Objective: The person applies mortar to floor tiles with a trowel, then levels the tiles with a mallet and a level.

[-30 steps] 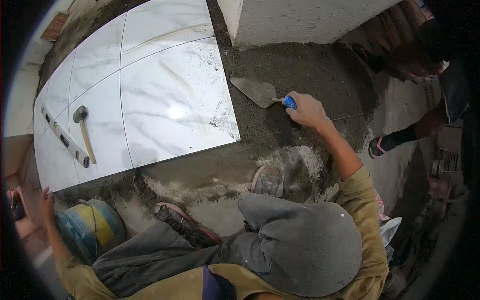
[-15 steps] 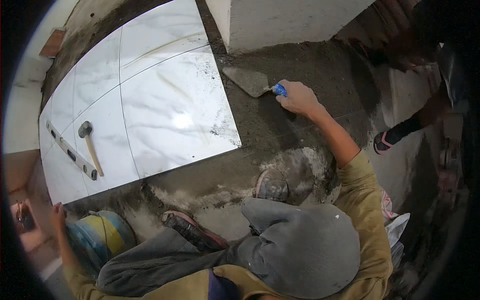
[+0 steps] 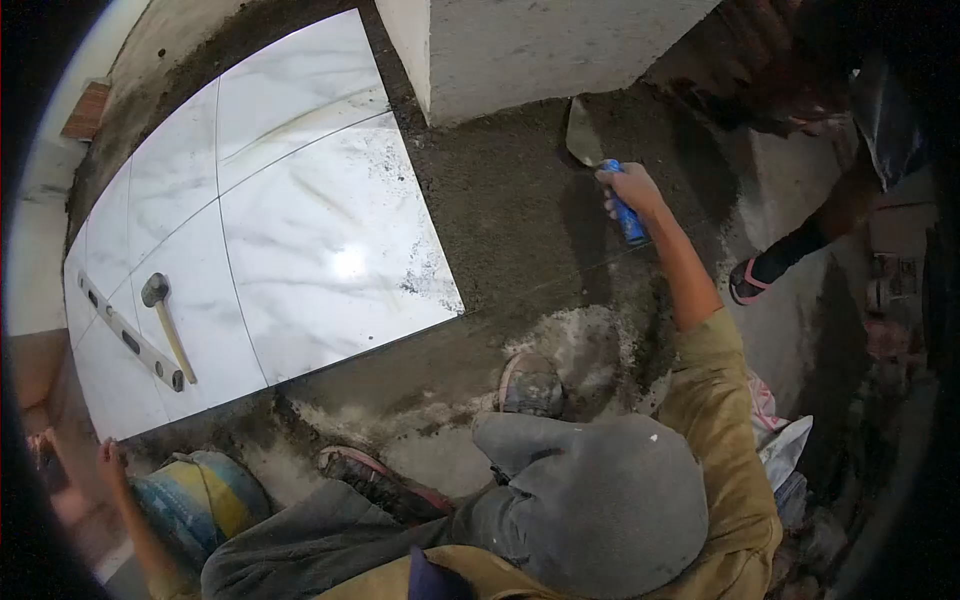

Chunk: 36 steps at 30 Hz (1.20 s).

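Observation:
My right hand (image 3: 637,190) is wrapped round the blue handle of a pointed trowel (image 3: 583,138). The trowel's blade points away from me, over the dark, smoothed mortar bed (image 3: 510,210) near the wall corner. At the lower left, my left hand (image 3: 112,462) is curled beside the near corner of the white marbled tiles (image 3: 310,250); whatever its fingers hold, if anything, is too small to make out. Below that hand stands a blue and yellow bucket (image 3: 205,492).
A mallet (image 3: 168,325) and a spirit level (image 3: 130,335) lie on the tiles. A white wall corner (image 3: 540,50) juts in at the top. Another person's foot in a sandal (image 3: 750,282) is on the right. A thin line crosses the mortar.
My right hand has swung the trowel away from the tile edge, rightward, and its blade has turned to point away from me. The view has shifted slightly; my left hand stays by the tile corner.

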Tool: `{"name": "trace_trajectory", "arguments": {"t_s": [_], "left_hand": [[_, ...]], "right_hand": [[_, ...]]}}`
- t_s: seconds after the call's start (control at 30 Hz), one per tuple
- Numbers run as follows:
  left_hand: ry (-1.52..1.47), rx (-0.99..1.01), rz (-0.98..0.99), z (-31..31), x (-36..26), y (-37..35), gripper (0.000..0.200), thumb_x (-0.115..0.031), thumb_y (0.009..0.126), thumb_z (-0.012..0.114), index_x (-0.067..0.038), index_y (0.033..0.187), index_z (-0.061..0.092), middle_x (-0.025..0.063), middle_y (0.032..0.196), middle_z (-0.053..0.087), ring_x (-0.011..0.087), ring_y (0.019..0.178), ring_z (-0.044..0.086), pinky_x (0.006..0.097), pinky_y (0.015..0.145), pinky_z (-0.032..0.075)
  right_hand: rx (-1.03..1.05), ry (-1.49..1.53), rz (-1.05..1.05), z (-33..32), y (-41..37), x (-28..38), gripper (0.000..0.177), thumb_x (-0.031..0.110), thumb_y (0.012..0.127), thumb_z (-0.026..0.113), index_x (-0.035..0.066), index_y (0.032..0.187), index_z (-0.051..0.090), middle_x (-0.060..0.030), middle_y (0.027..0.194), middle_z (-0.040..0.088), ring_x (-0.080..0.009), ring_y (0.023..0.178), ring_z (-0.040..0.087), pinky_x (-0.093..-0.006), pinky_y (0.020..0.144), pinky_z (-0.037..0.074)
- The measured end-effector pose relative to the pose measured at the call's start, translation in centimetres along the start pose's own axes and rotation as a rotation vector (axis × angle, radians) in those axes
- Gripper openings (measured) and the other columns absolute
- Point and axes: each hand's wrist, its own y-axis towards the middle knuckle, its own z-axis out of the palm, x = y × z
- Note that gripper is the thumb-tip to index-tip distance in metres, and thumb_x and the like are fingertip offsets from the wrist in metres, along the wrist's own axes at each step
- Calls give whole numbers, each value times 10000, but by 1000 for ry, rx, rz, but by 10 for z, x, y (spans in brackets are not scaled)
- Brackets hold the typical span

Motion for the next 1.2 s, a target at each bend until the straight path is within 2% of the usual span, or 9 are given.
{"name": "trace_trajectory", "arguments": {"t_s": [0.1,0.23,0.3,0.5,0.6,0.77,0.93,1.13,1.2], "left_hand": [[135,40,46,1,-18,-10,299,-245,972,575,-51,1197,617,-6,736,566,77,603,496,241,530,415],[353,64,94,14,-80,-47,334,-270,984,549,-33,1210,614,-3,772,584,77,630,508,245,566,425],[330,89,-10,17,-102,-55,348,-275,986,536,-16,1204,616,0,765,584,81,625,511,238,578,425],[310,68,7,11,-55,-27,321,-263,939,608,-34,1160,648,37,755,600,117,615,537,281,543,445],[306,35,22,9,-50,-28,301,-247,928,622,-36,1139,660,36,739,599,125,591,535,284,535,445],[400,16,49,11,-50,-24,303,-234,927,627,-22,1143,651,36,718,594,120,578,536,274,527,443],[285,144,-2,13,-69,-30,309,-216,958,585,15,1161,613,44,707,590,105,559,531,262,505,446],[404,66,198,16,-69,-31,274,-210,969,560,12,1116,625,37,697,575,120,515,514,273,471,428],[60,129,-54,11,-49,-19,248,-222,964,566,7,1038,628,37,672,564,125,514,507,275,465,408]], "right_hand": [[78,83,22,28,-14,20,220,213,896,634,0,909,581,-45,708,564,-130,521,568,-287,431,485],[187,90,-33,83,-45,44,304,251,881,653,-39,937,582,-75,728,586,-170,543,617,-320,430,509],[231,73,-54,112,-60,53,316,254,875,656,-47,937,582,-80,730,592,-172,542,622,-322,429,512],[260,-60,-151,145,-79,71,340,253,844,652,-84,872,615,-165,750,664,-239,558,686,-358,442,545],[261,-109,-171,142,-82,72,363,267,833,645,-91,893,622,-203,777,678,-274,573,692,-389,510,562],[189,-509,-398,142,-49,59,409,303,803,613,-74,960,639,-312,927,668,-457,895,669,-500,836,522],[150,-527,-405,136,-57,75,410,296,807,593,-71,982,645,-331,981,655,-476,995,633,-518,885,502],[195,-553,-398,139,-59,87,407,238,801,572,-79,1044,650,-326,1022,654,-475,1003,636,-503,896,512],[166,-571,-408,128,-72,88,375,207,797,557,-61,1039,661,-308,1045,658,-449,989,653,-489,886,526]]}}
